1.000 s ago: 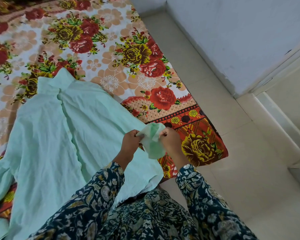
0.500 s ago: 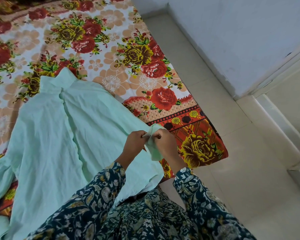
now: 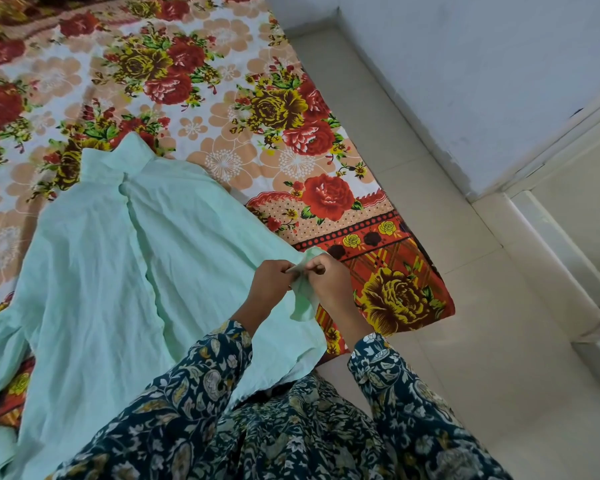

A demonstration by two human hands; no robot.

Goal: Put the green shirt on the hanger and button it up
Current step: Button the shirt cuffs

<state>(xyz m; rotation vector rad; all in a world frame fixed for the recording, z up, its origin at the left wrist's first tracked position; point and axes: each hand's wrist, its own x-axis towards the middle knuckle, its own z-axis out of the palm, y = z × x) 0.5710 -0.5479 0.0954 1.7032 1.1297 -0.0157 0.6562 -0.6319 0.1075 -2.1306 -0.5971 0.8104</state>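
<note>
Pinching the sleeve cuff (image 3: pixel 303 296) of the green shirt (image 3: pixel 118 271) between them, the left hand (image 3: pixel 271 285) and the right hand (image 3: pixel 331 282) sit almost knuckle to knuckle, fingers curled tight on the cloth. In the earlier frames the cuff shows as a wide flap held open between the two hands. Now it is gathered into a narrow fold with only a short tail hanging below the fingers, and the hands are closer together. That reads as a cuff button being worked through its hole, though the fingers hide the button itself.

The shirt body lies in the same place as before, spread flat on the floral bedsheet (image 3: pixel 222 98) with its collar (image 3: pixel 118 157) pointing away and the held sleeve near the bed's corner by the tiled floor (image 3: pixel 465 341). The front edges meet down the middle, so the main buttoning looks done. No hanger shows; whether one sits inside the shirt cannot be told.
</note>
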